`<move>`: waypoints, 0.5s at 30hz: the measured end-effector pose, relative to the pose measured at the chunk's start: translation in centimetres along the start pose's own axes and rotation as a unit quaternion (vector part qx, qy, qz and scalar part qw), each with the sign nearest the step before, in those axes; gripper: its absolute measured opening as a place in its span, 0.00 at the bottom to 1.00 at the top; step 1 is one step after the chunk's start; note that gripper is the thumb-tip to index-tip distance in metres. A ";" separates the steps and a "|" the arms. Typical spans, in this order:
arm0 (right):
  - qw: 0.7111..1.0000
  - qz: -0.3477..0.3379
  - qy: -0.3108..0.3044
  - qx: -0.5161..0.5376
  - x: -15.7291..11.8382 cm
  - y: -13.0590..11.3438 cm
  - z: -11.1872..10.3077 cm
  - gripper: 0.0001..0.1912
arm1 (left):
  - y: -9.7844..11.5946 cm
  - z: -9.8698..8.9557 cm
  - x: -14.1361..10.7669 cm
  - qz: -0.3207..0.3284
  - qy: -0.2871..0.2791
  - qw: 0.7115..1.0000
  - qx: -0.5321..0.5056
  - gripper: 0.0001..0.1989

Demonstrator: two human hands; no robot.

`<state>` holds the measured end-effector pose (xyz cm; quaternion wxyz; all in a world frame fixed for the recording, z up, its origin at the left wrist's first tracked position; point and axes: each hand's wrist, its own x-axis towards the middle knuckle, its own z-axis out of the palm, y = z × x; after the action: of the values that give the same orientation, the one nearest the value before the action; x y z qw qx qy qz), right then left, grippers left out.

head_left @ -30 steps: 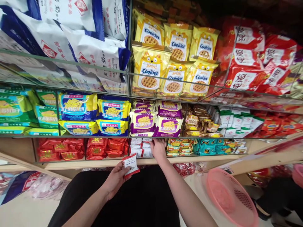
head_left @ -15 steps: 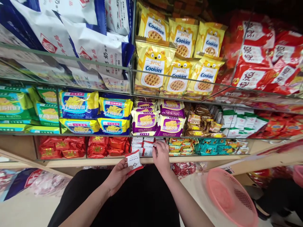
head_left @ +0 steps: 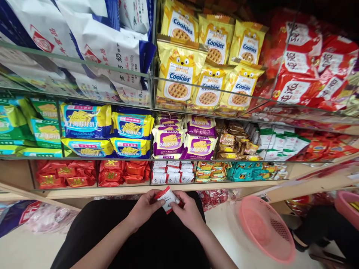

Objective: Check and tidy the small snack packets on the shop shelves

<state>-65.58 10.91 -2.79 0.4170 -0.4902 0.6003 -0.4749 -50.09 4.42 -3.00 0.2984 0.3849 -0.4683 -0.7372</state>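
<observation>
A small white snack packet with red ends (head_left: 168, 198) is held over my lap, just in front of the lowest shelf. My left hand (head_left: 147, 207) pinches its left side between thumb and fingers. On the other side my right hand (head_left: 186, 209) grips the packet's right edge, thumb on top. Behind it, in a compartment of the bottom shelf, similar white packets (head_left: 173, 172) stand in rows. Whether a second packet lies under the held one cannot be made out.
Purple soda biscuit packs (head_left: 199, 147) fill the shelf above, with yellow cookie bags (head_left: 179, 78) higher up behind a glass divider. Red packets (head_left: 66, 173) lie at the lower left. A pink basket (head_left: 266, 228) stands on the floor at right, near another person's dark-clothed leg (head_left: 322, 228).
My right hand has come back from the white packets on the shelf to the held packet. Both hands now grip it, and the packet has shifted slightly right and turned.
</observation>
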 end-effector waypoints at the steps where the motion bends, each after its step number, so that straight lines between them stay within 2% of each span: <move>1: 1.000 0.005 0.018 0.011 -0.2 -0.1 0.2 0.14 | -0.1 0.2 -0.1 -0.004 0.005 1.000 -0.006 0.15; 5: 0.981 0.089 0.053 0.162 -0.8 0.2 1.6 0.18 | -0.4 1.5 -0.3 -0.025 0.023 0.999 -0.042 0.15; 7: 0.979 0.088 0.077 0.168 -0.4 0.6 1.3 0.18 | -0.4 1.9 -0.3 -0.039 0.035 0.998 -0.034 0.17; 9: 0.985 0.057 0.136 0.093 0.7 1.0 0.0 0.20 | -0.3 2.0 -0.2 -0.052 0.056 0.997 -0.011 0.20; 11: 0.979 0.014 0.201 -0.038 2.1 1.1 -2.0 0.22 | -0.1 1.8 -0.1 -0.061 0.070 0.996 0.014 0.22; 13: 0.951 -0.054 0.241 -0.187 3.8 1.1 -4.0 0.21 | -0.1 1.5 -0.1 -0.068 0.067 0.995 0.034 0.21; 15: 0.911 -0.126 0.251 -0.302 5.2 1.0 -5.2 0.19 | -0.3 1.2 -0.2 -0.075 0.060 0.994 0.051 0.18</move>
<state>-71.70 6.67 -2.91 0.0211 -0.5290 0.7329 -0.4273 -51.03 5.27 -2.84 0.2497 0.4770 -0.4561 -0.7086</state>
